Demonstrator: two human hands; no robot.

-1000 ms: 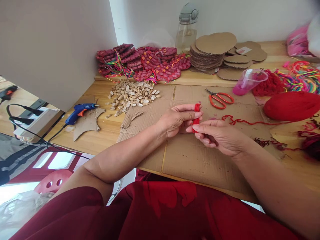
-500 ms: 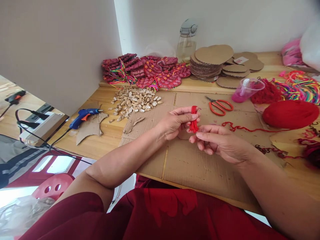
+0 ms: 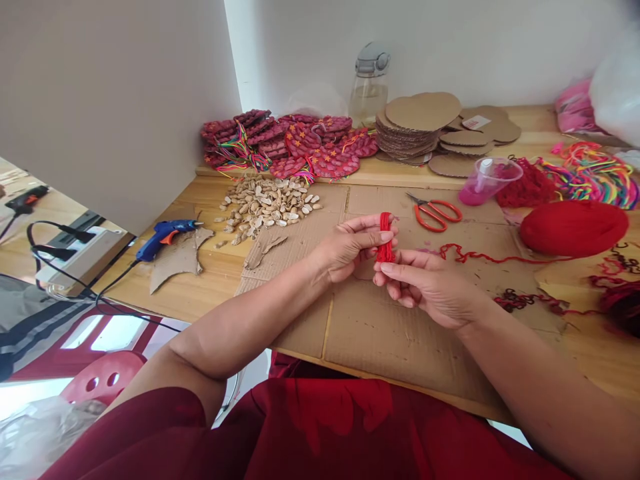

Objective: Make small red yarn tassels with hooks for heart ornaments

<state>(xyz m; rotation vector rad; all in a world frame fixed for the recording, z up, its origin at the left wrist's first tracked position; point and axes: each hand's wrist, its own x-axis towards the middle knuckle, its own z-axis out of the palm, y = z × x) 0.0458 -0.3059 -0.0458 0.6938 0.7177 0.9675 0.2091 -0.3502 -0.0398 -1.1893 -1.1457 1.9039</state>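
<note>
Pale walls back a wooden bench [image 3: 226, 257], its near part covered by a flat cardboard sheet [image 3: 400, 353]. Over that sheet the two hands meet: one forearm slants in from the lower left, elbow bent, the other from the lower right. The left hand [image 3: 345, 250] is nearly closed, thumb over forefinger, pinching one small red yarn bundle [image 3: 385, 249] upright by its upper part. The right hand [image 3: 433, 285] has thumb and fingertips together on the bundle's lower end, its other fingers loosely curled.

Count one pair of scissors [image 3: 423, 205] just beyond the hands, one clear cup [image 3: 487, 183], one red yarn ball [image 3: 574, 229] trailing a strand, one bottle [image 3: 369, 97] and one blue glue gun [image 3: 159, 241]. Peanut shells [image 3: 273, 203] and stacked cardboard discs [image 3: 423, 112] are too many to count.

The bench's near edge runs just in front of the lap. Plain cardboard stretches between wrists and edge, leaving room to move; yarn crowds the right side, and a raised ledge [image 3: 380, 175] bounds the back.
</note>
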